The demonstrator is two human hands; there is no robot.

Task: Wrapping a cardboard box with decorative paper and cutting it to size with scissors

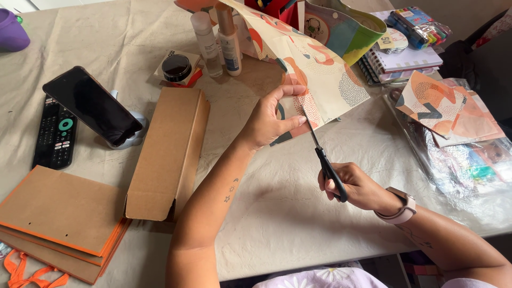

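1. The left hand (268, 121) pinches the lower edge of a patterned paper sheet (314, 74), thumb pressed flat on the front. The fingertips curl behind the paper and cannot be seen.
2. The sheet is lifted off the table (277, 202), sloping up and away toward the far side. Its upper end is cut off by the top edge of the view, and it hides part of whatever stands behind it.
3. The right hand (354, 186) is closed around the black handles of a pair of scissors (322, 154). The finger loops are covered by the hand, so how the fingers sit in them cannot be made out.
4. The blades point up into the bottom edge of the sheet, just beside the left thumb. They look nearly shut, and the tip merges with the paper's pattern.
5. A long brown cardboard box (168, 152) lies left of the left forearm, its near end open.
6. A stack of flat brown boards with orange edges (58, 218) sits at the near left corner, partly cut off by the frame.
7. A dark phone (92, 105) leans on a stand that is mostly hidden behind it, with a remote control (56, 133) just beside it.
8. Right of the scissors, more patterned paper pieces (448, 109) lie on a clear plastic sleeve (453, 170), whose glare blurs its contents.
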